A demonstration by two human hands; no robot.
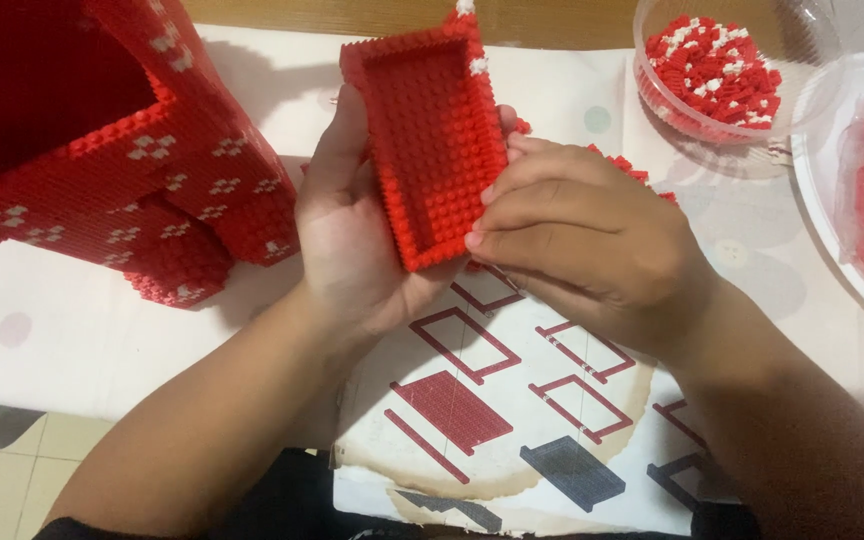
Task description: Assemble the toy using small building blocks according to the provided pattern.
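I hold the red rectangular tray of small plastic bricks [430, 140], with its raised rim and studded floor, up over the middle of the table, tilted so its open side faces me. My left hand [347, 235] cradles it from behind and along its left wall, fingers closed around the near end. My right hand [577, 235] is curled tight against the right wall, fingertips [482, 215] pressing on the rim near the near right corner; whether a tiny brick sits under them I cannot tell.

To do this well, I judge the left palm should brace directly behind the pressed spot so the thin wall does not bow or pop apart, and the push should go straight onto the studs.

The printed instruction sheet with red frame diagrams [512, 400] lies just below my hands. The big red-and-white brick model [122, 150] stands at the far left, and the clear round tub of loose red and white bricks [717, 70] sits at the far right.
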